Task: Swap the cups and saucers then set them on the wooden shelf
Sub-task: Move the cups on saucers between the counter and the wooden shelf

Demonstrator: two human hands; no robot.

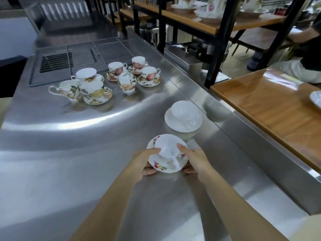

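Glossy steel counter (69,153) with vent grilles (69,61), black-framed wooden shelving (217,23) behind, wooden tabletop (269,105) alongside.

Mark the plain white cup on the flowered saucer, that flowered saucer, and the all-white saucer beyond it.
plain white cup (165,147), head view, on the inside of its bowl.
flowered saucer (160,166), head view, on the near rim by the flower print.
all-white saucer (171,121), head view, on its bare left rim.

White cup (167,148) on a flower-patterned saucer (163,165).
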